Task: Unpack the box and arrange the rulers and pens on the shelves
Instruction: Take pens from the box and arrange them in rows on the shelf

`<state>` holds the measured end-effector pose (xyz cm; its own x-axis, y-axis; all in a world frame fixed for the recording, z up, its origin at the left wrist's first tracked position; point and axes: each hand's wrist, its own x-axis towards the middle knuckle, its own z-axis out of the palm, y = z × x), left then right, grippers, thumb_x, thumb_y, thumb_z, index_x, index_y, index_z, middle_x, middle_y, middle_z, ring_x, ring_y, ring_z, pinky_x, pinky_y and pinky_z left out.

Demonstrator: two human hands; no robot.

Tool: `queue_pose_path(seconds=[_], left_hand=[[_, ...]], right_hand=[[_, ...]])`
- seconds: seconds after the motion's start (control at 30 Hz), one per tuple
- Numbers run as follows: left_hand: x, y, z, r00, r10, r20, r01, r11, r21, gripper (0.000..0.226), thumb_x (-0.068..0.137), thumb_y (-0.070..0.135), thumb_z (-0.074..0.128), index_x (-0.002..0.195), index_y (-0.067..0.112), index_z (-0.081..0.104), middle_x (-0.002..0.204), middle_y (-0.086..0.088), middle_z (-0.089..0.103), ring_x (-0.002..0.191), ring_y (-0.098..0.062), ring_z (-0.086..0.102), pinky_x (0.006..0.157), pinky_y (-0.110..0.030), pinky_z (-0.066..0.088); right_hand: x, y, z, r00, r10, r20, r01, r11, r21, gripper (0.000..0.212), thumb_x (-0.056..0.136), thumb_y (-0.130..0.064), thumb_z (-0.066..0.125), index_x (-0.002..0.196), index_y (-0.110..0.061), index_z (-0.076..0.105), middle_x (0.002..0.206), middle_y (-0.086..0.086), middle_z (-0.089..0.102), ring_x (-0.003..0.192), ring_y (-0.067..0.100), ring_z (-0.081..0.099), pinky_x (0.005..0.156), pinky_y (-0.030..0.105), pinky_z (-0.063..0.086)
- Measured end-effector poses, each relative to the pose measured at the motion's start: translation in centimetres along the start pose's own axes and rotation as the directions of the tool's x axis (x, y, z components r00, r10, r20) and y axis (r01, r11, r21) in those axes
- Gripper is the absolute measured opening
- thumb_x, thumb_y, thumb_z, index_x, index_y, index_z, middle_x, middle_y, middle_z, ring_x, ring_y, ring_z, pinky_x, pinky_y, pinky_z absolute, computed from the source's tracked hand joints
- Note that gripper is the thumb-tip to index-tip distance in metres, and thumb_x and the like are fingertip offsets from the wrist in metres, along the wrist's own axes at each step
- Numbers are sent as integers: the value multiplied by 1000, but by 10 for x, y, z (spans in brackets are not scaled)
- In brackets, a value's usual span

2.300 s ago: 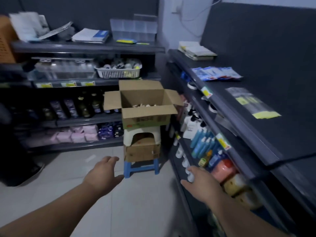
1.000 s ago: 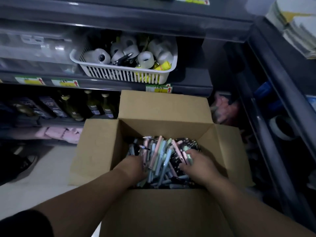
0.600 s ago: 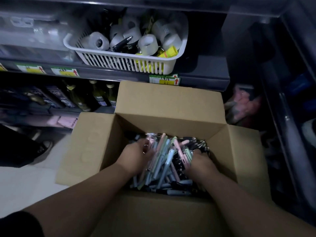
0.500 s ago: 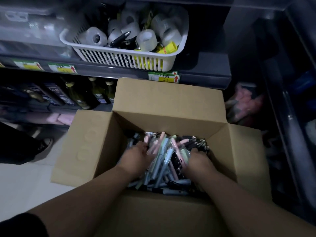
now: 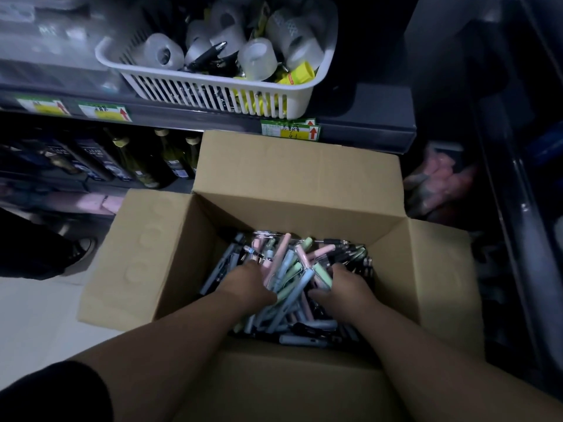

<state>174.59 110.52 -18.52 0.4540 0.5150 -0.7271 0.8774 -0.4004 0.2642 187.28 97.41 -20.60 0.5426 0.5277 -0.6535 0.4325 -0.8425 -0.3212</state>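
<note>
Your open cardboard box (image 5: pixel 292 181) sits in the middle of the view with all four flaps folded out, and it is packed with a loose heap of pens (image 5: pixel 289 263) in pink, green, blue and black. Both your hands are down in that heap. Your left hand (image 5: pixel 251 284), at 7 o'clock of the pile, has its fingers curled into the pens from that side. Your right hand (image 5: pixel 345 292), at 5 o'clock, curls in from the other side, so a bunch of pens is gripped between the two. The fingertips are buried and hidden.

At 12 o'clock from the box, a white slotted basket (image 5: pixel 213 92) of tape rolls (image 5: pixel 257 59) stands on a dark shelf (image 5: pixel 368 123) whose edge carries green and yellow price labels (image 5: pixel 289 130). At 10 o'clock, bottles (image 5: pixel 170 156) stand on a lower shelf. At 9 o'clock, a dark shoe (image 5: pixel 82 248) rests on the pale floor (image 5: pixel 36 315).
</note>
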Motion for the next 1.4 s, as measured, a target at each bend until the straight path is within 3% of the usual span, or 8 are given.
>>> queue_pose_path(seconds=[0.13,0.4,0.57,0.73,0.9,1.07,1.23,1.4], left_hand=[[-1,-8,-5,999,15,-43,-20,992,-125,27,83,34,65,96,14,51,96,-5,58,81,-19,51,66,-24,36],[-12,-10,-21,996,59,-70,-72,977,-199,29,81,35,68,94,11,57,92,-8,63,83,-24,61,68,-29,44],[-29,-8,-39,978,174,-118,-198,952,-233,16,81,27,69,83,19,55,78,2,60,73,-16,57,55,-19,40],[-46,-2,-65,941,316,-121,-338,888,-311,19,80,21,70,96,13,65,88,0,68,79,-14,65,63,-19,47],[-81,14,-92,855,499,-142,-510,759,-404,10,84,20,69,84,18,59,67,5,58,51,-3,49,47,-12,38],[-137,44,-88,722,690,-54,-643,639,-421,19,81,27,71,97,20,65,77,4,69,63,-10,58,68,-28,47],[-217,73,-44,565,821,87,-719,541,-436,11,82,19,68,86,12,60,66,-1,59,53,-8,51,54,-18,41],[-295,85,20,378,892,248,-796,450,-405,9,88,14,65,84,14,57,67,3,54,53,0,48,53,-12,39]], right_hand=[[1,-3,3,998,-44,40,48,992,-115,25,90,-37,58,101,-15,52,117,12,59,106,28,56,71,26,33],[-1,-3,0,992,-47,118,64,988,-142,23,98,-32,47,110,-14,54,117,11,60,110,28,56,75,27,35],[-19,-10,-25,999,-2,-37,5,997,78,29,98,-30,49,120,-12,55,119,10,62,108,29,58,73,27,37],[-61,-18,-49,965,52,-257,45,933,358,22,96,-29,52,112,-17,59,102,4,71,90,23,65,80,30,51],[-131,-40,-72,853,214,-475,189,723,665,11,96,-22,55,92,-18,65,71,-11,66,69,11,60,54,8,41],[-208,-41,-68,828,419,-373,230,353,907,15,86,-14,62,72,-10,68,68,6,68,68,22,64,75,38,54],[-295,-14,-41,772,560,-300,412,-80,908,27,81,-20,77,91,4,71,83,20,68,75,31,64,77,46,55],[-398,22,5,655,690,-308,552,-159,819,31,78,-30,77,72,-4,60,51,6,51,45,18,50,51,29,46]])
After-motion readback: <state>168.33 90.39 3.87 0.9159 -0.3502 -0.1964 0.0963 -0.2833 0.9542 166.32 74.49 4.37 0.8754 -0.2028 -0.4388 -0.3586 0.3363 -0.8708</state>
